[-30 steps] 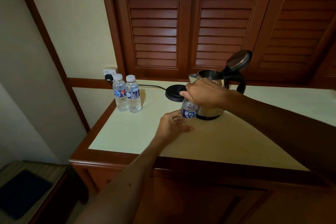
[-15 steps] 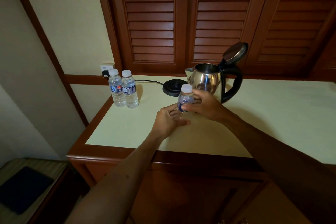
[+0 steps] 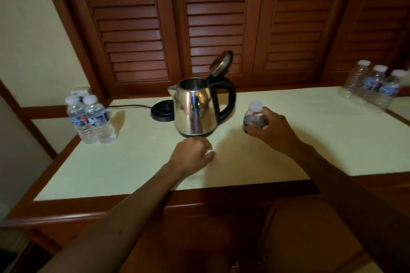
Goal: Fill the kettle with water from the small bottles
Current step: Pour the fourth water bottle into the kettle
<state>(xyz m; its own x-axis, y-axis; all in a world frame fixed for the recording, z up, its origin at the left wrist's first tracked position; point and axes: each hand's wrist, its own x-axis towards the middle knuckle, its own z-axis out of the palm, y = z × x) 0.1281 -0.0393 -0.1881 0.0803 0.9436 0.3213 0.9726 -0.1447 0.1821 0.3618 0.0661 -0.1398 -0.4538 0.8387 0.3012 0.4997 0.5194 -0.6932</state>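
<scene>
Since earlier, my right hand (image 3: 269, 127) carried its gripped, capped bottle (image 3: 255, 117) right of the kettle (image 3: 195, 108); left hand (image 3: 193, 156) released, idle. Squeezing risks spillage on uncapping.

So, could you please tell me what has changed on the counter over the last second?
The right hand has carried the capped small clear plastic bottle from in front of the steel kettle to its right side, gripping it alone. The left hand has let go and hovers in front of the kettle. The kettle, lid open, and two bottles at left stayed put.
</scene>
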